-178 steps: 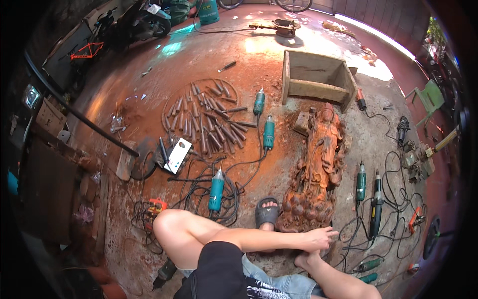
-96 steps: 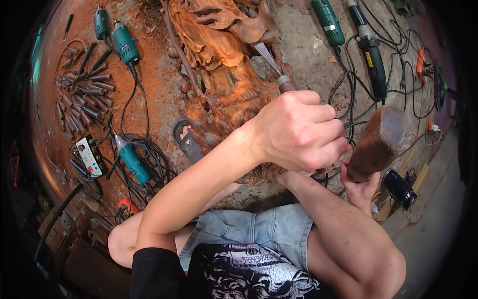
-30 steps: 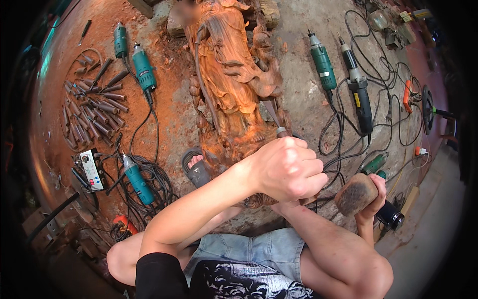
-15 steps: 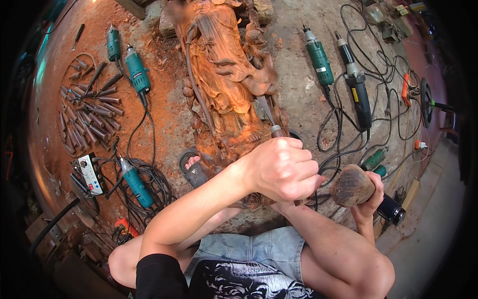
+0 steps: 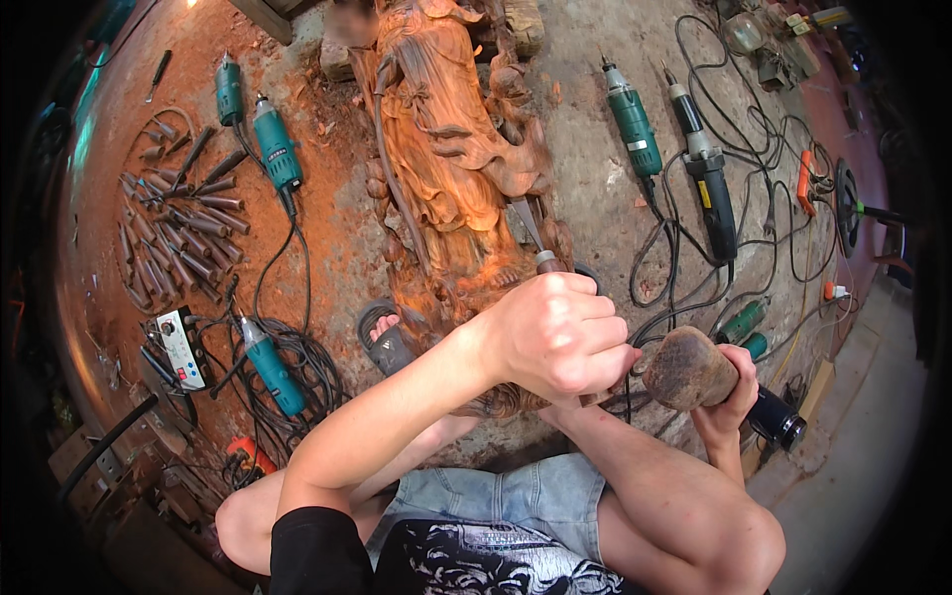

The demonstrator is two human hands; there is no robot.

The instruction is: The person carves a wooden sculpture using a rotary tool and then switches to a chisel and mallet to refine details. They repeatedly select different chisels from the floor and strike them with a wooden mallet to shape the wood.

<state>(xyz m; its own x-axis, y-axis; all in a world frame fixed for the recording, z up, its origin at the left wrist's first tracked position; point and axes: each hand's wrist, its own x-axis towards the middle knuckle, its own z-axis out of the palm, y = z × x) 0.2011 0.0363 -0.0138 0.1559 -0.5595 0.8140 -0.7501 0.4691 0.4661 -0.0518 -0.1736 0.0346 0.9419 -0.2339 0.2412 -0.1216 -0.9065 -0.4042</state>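
My left hand [image 5: 563, 342] is wrapped round the wooden handle of a carving chisel [image 5: 529, 224]. The chisel's metal blade points away from me, its tip at the lower right part of a reddish-brown wood carving [image 5: 446, 169] of a robed figure, lying on the ground in front of me. To the right, my right hand [image 5: 732, 397] grips a worn wooden mallet [image 5: 684, 369]. The mallet's rounded head is near my left fist and the butt of the chisel, with a small gap between them. Most of the chisel's handle is hidden by my left fist.
Green power grinders [image 5: 276, 144] lie left of the carving, near a pile of chisels [image 5: 183, 238]. A control box [image 5: 181, 349] stands among coiled cables. At right are another green grinder [image 5: 633, 124], a black grinder [image 5: 709, 188] and tangled cords. Wood dust covers the left floor.
My right hand has brought the mallet a little to the left, closer to my left fist. The chisel and left hand have shifted very slightly.
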